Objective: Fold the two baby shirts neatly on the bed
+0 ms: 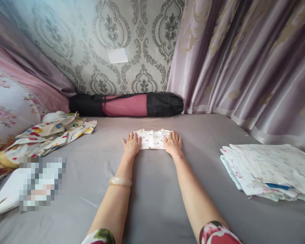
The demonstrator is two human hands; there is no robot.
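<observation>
A small folded white cloth (152,139) with a fine coloured print lies on the grey bed sheet (155,189), wider than it is deep. My left hand (132,143) rests flat over its left end, fingers spread and pointing away from me. Over the right end lies my right hand (173,142), palm down with fingers stretched out. Between the two hands the middle of the cloth shows, its far edge slightly uneven. Both palms hide the cloth's ends. A pale bangle (120,182) circles my left forearm.
A stack of folded printed cloths (271,169) lies to the right. On the left are a crumpled patterned garment (48,134), a floral pillow (10,101) and a white object (11,186) beside a blurred-out patch. A black and pink rolled bag (124,105) lies along the wall.
</observation>
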